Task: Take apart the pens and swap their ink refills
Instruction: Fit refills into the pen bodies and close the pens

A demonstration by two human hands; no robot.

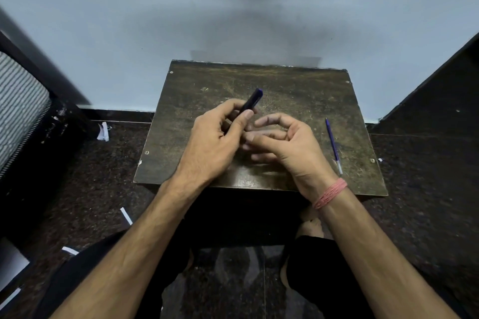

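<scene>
Left hand grips dark pen (lower end hidden); right hand curled, contents unclear.

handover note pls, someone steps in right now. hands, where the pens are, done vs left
Left hand: closed on the dark blue pen, its end pointing up and away.
Right hand: curled beside it, fingers at the pen's lower end; cannot tell if it holds a part.
Second pen: lies alone on the right of the small table, looks slim, maybe just a refill.
Done: nothing visibly swapped.
Left: swap both refills, reassemble.
</scene>
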